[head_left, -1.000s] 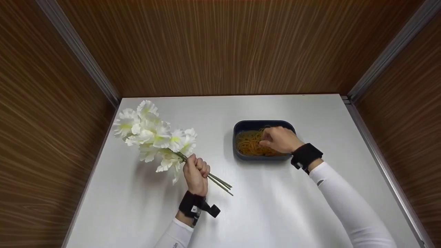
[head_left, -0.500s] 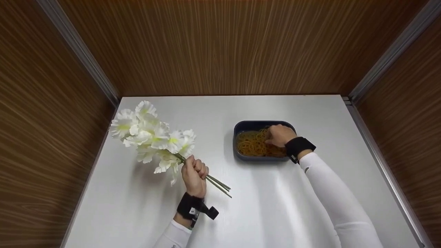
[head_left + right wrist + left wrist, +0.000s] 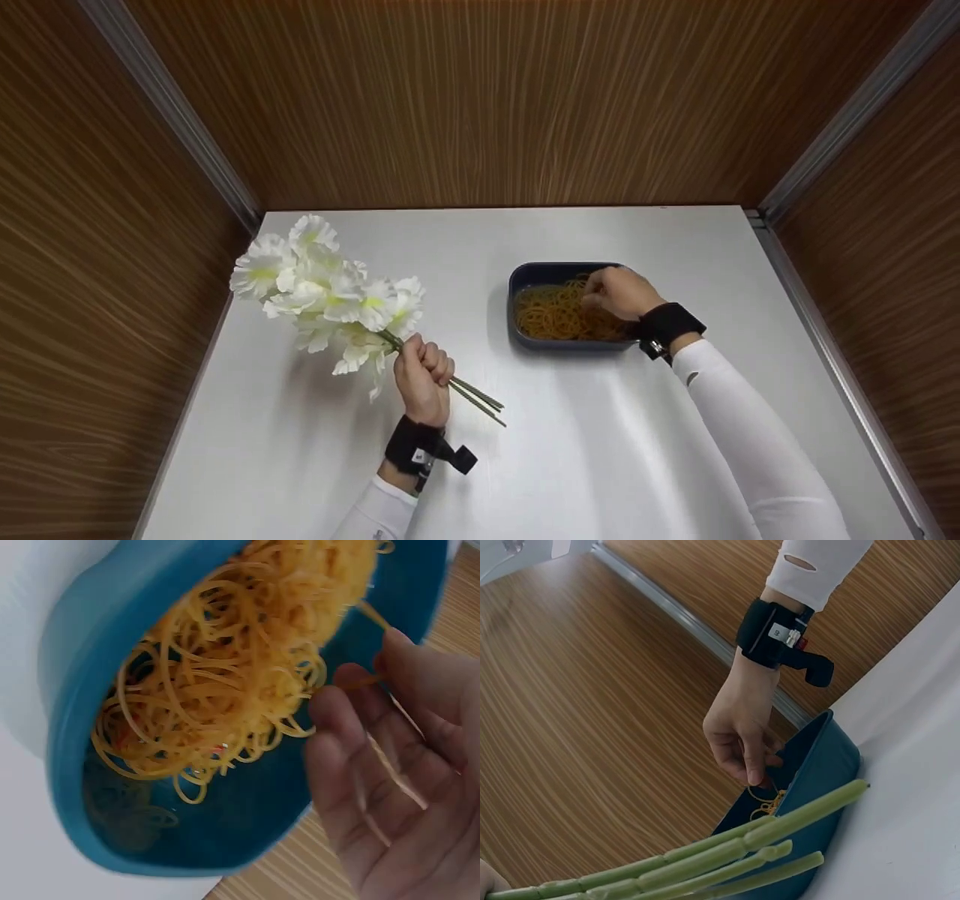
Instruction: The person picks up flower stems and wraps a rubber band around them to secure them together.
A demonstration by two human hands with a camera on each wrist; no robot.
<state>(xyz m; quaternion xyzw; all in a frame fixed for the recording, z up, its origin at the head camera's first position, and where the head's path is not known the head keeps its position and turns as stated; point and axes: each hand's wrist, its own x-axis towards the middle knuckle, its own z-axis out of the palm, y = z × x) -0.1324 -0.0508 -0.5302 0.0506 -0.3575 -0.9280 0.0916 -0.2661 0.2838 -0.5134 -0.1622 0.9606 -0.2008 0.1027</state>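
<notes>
In the head view my left hand (image 3: 424, 381) grips a bunch of white flowers (image 3: 322, 289) by its green stems, blooms toward the far left. The cut stem ends (image 3: 802, 821) cross the left wrist view, in front of the bin. Over the right part of a dark blue bin (image 3: 574, 346) is my right hand (image 3: 624, 291). A tangle of yellow-orange rubber bands (image 3: 547, 313) lies inside. Seen from the right wrist, the thumb and fingers pinch a rubber band (image 3: 373, 616) beside the heap (image 3: 247, 660); its loop shows partly below the fingertips in the left wrist view.
The bin stands on a white table (image 3: 525, 472), right of the middle. Brown wood-grain panels (image 3: 495, 105) rise at the back and both sides, with metal rails (image 3: 847, 109) along the corners. Some bands lie apart at one end of the bin (image 3: 71, 787).
The right hand went down into the bin among the rubber bands, then rose slightly, and now pinches a band. The left hand and flowers shifted slightly left.
</notes>
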